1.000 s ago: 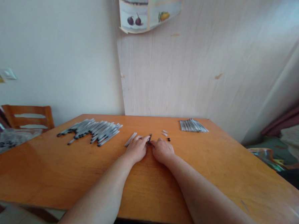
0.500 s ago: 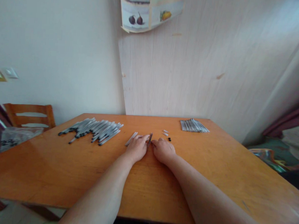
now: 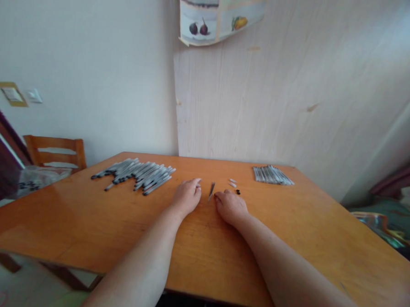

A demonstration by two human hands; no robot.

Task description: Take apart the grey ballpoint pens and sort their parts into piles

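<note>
A thin dark pen refill [image 3: 212,189] lies on the wooden table between my two hands, touched by neither as far as I can see. To its left is my left hand [image 3: 187,196], resting palm down with fingers bent and the thumb near the index finger. It covers the spot where a clear pen tube lay, and what it holds is hidden. My right hand [image 3: 231,207] rests just right of the refill, fingers curled together near its lower end; anything inside them is hidden. Small clear pieces [image 3: 232,184] and black caps [image 3: 238,192] lie beyond my right hand.
A spread of clear pens with black ends [image 3: 138,174] covers the table's left side. A neat row of pens [image 3: 272,174] lies at the back right. A wooden chair [image 3: 59,151] and a plastic bag [image 3: 40,179] stand past the left edge of the table [image 3: 118,227].
My left hand has let go of the refill and moved left over the clear tube, which is now out of sight. The view has shifted slightly left; my right hand stays near the refill.
</note>
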